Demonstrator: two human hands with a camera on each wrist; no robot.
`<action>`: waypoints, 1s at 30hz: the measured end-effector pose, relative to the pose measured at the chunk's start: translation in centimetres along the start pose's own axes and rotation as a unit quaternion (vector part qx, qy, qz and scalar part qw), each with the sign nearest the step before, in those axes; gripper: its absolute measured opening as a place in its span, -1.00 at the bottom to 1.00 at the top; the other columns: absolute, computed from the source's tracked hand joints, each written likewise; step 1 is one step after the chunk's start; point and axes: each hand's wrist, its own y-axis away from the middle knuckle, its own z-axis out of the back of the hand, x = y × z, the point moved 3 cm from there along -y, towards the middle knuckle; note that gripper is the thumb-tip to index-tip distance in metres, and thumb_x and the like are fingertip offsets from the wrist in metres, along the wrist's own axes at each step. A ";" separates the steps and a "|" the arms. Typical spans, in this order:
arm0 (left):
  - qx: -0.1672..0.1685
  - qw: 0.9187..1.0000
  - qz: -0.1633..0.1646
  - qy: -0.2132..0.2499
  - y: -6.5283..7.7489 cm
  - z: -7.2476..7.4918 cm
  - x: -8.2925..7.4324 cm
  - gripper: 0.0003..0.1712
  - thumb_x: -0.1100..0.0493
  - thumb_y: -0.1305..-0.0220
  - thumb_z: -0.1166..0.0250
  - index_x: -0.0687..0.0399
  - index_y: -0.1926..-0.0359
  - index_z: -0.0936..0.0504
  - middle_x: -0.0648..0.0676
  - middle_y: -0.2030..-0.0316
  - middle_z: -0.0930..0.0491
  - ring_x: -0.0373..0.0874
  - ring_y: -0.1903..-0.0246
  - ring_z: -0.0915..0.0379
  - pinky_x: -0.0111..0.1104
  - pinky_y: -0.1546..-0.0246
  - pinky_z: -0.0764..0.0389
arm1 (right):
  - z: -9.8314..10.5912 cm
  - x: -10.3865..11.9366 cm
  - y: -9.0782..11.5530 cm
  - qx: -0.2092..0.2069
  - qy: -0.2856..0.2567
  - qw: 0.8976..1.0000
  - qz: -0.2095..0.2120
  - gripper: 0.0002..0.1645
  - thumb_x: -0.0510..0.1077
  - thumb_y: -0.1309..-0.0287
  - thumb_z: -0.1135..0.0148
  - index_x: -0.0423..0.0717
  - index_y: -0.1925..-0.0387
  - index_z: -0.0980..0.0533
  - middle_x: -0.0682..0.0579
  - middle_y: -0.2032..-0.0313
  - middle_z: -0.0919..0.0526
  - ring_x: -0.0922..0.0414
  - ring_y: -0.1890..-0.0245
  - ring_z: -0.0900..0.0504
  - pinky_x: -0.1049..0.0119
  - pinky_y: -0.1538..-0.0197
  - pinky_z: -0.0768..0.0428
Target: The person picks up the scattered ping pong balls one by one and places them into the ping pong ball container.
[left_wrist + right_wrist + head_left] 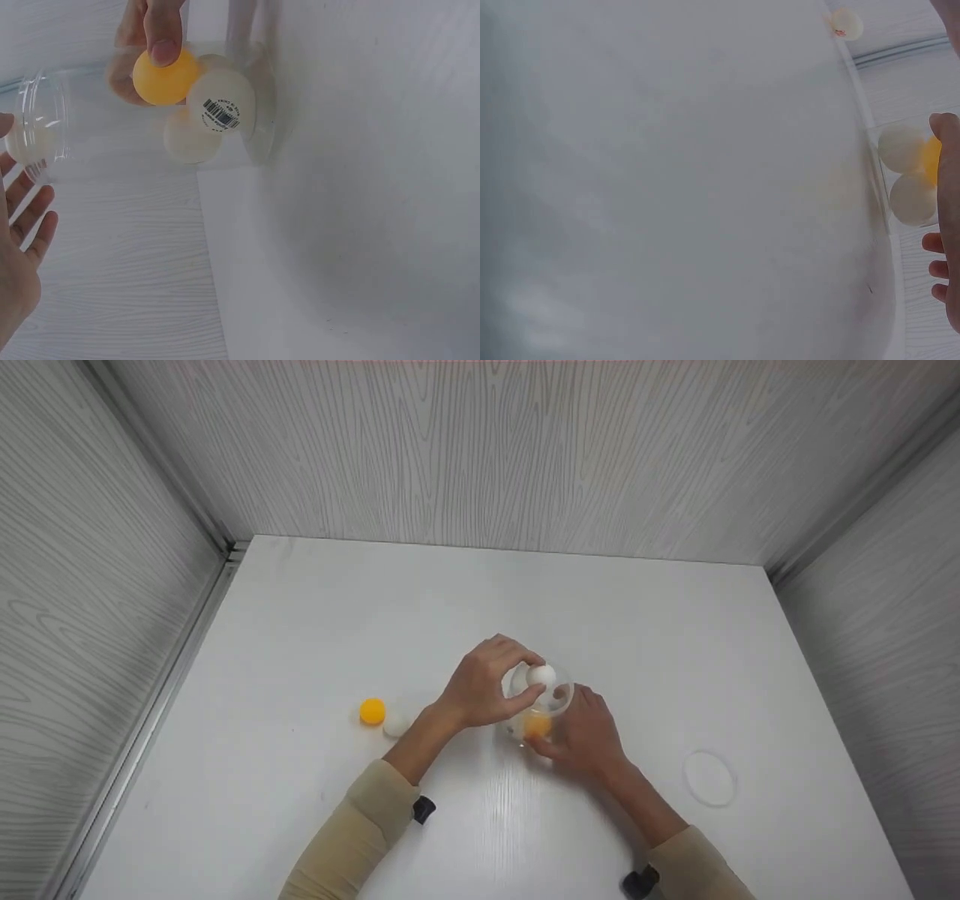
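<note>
A tall clear plastic jar (112, 154) stands on the table with its mouth upward. My left hand (484, 682) pinches a white ping-pong ball (541, 676) between thumb and fingers right at the jar's mouth. Lower down, my right hand (589, 735) grips the side of the jar, its thumb in front of an orange ball (166, 81) inside. Two white balls (221, 101) also lie at the jar's bottom, one bearing a printed barcode. In the right wrist view, the right hand (950, 202) shows partly at the frame's edge.
Left of the jar, an orange ball (372, 712) and a white ball (396, 725) lie side by side on the white table (247, 780), the white one close to the left forearm. A thin translucent ring (709, 778) lies at the right. Grey wood-grain panels (465, 450) enclose the table.
</note>
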 end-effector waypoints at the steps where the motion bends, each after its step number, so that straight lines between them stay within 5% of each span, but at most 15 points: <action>1: 0.002 1.000 0.002 0.000 0.0 -0.1 0.0 -0.72 0.00 -0.29 -0.45 0.01 0.05 -0.76 -0.04 0.16 -0.80 -0.11 0.06 -0.67 -0.27 -0.06 -0.71 | 0.0 0.0 0.0 0.000 0.000 1.000 0.001 -0.06 0.44 -0.02 -0.42 -0.18 -0.16 -0.48 -0.09 0.05 -0.69 -0.08 -0.01 -0.63 -0.09 -0.15 -0.67; 30: 0.023 0.999 -0.016 -0.027 -0.3 -0.8 0.0 -0.71 -0.01 -0.32 -0.44 0.00 0.02 -0.75 -0.03 0.12 -0.79 -0.10 0.00 -0.65 -0.25 -0.12 -0.70 | 0.2 0.3 0.0 0.010 0.031 0.999 0.002 -0.02 0.47 -0.04 -0.37 -0.25 -0.14 -0.48 -0.17 0.03 -0.69 -0.11 0.01 -0.63 -0.07 -0.16 -0.67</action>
